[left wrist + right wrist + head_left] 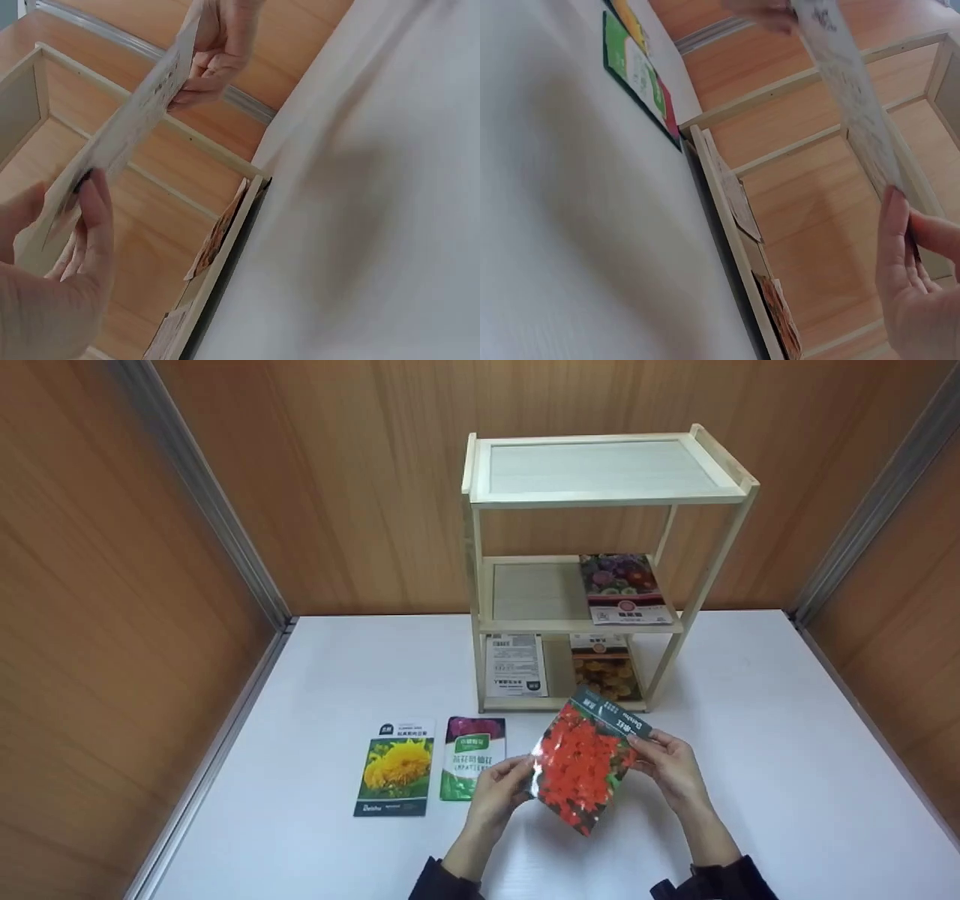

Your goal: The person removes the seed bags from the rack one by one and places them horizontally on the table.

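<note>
Covering one corner of the green packet [474, 742], the left hand [496, 793] pinches the red packet [581, 765] at its left edge while the right hand [671, 771] pinches the opposite edge, thumbs and fingers closed on it. From the head, fingers behind the packet are hidden, and the sleeves [444, 881] and the desk's [315, 682] near edge are cut off. Both wrist views show the red packet's pale back at a steep slant, its print too blurred to read. Its glossy front has massed red flowers, glare down the left side and a dark green top band. It tilts above the desk, its upper corner masking part of the shelf's [596, 469] lower front edge.
</note>
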`<state>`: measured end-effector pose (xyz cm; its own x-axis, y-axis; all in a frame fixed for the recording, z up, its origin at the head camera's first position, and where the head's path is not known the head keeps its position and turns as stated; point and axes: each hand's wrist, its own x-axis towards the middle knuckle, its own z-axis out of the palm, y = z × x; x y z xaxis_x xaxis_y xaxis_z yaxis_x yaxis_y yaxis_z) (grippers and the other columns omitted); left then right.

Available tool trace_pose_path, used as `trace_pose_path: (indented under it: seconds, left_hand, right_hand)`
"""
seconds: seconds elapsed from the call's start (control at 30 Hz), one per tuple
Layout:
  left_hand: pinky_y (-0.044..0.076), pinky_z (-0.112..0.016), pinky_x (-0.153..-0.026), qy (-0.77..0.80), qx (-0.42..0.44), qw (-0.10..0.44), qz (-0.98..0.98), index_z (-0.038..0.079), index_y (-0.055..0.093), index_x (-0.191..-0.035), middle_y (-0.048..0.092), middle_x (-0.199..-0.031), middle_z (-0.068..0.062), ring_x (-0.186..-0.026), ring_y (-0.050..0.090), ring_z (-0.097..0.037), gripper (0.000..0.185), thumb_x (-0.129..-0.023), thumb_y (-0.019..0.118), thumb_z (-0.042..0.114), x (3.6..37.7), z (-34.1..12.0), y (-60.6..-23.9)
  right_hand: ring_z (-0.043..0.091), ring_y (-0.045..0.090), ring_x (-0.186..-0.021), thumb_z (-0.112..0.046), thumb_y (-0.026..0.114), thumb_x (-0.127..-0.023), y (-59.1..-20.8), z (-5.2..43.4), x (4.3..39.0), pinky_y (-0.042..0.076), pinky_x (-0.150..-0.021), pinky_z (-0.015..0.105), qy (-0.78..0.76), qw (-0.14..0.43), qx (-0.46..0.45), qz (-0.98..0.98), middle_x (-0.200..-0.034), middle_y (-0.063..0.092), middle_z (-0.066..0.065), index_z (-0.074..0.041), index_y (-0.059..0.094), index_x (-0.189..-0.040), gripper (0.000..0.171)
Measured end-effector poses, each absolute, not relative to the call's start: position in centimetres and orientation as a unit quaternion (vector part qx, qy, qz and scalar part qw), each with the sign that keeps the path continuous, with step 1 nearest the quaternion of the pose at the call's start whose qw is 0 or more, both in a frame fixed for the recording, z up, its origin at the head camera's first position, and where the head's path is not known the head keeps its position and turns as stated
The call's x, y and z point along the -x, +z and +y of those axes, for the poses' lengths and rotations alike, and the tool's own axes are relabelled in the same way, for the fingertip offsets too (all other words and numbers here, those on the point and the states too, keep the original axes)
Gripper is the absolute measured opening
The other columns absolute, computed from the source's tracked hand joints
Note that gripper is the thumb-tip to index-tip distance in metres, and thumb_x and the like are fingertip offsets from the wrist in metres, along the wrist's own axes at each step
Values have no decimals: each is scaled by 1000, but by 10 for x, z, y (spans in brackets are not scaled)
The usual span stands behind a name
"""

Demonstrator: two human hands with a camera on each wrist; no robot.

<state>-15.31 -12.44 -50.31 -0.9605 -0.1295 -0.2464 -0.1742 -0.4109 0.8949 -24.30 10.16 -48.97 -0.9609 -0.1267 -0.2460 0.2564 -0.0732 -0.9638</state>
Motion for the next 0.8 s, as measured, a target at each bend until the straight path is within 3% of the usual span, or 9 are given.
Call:
trace_pose_path:
  seconds: [0.17,0.37,0.47,0.63,0.8]
  left_hand:
    - [49,-31,-77,868,203,-67,448,-12,49,-114,62,-98,-17,-90,61,-22,49,-81,64,20,160,-106,-510]
    - [47,-30,-80,870,232,-128,416,-13,44,-119,59,-106,-21,-96,59,-23,50,-82,62,15,164,-86,-518]
    - [48,-30,-78,857,235,-140,436,-13,44,-119,58,-107,-21,-96,59,-24,45,-84,59,12,164,-81,-520]
    - [51,-28,-70,839,242,-142,466,-12,45,-116,60,-102,-19,-88,61,-23,39,-86,56,10,164,-84,-520]
    - [51,-27,-65,832,225,-136,489,-14,48,-113,63,-94,-18,-81,63,-21,36,-85,57,7,164,-95,-519]
  right_hand:
    - [13,62,-73,-13,64,-81,-493,91,238,51,-69,25,-761,79,-80,638,-84,62,5,11,46,-113,43]
    - [16,63,-77,-14,67,-79,-513,77,231,51,-69,26,-811,17,-54,582,-87,65,8,4,54,-102,32]
    - [14,62,-77,-19,67,-79,-511,68,226,51,-70,26,-798,8,-70,598,-88,65,6,4,53,-103,36]
    - [13,62,-78,-18,63,-83,-511,63,223,50,-73,27,-781,30,-97,616,-89,65,5,7,47,-112,42]
    - [13,62,-77,-11,59,-84,-509,70,224,50,-73,27,-787,92,-92,602,-90,62,7,9,43,-116,41]
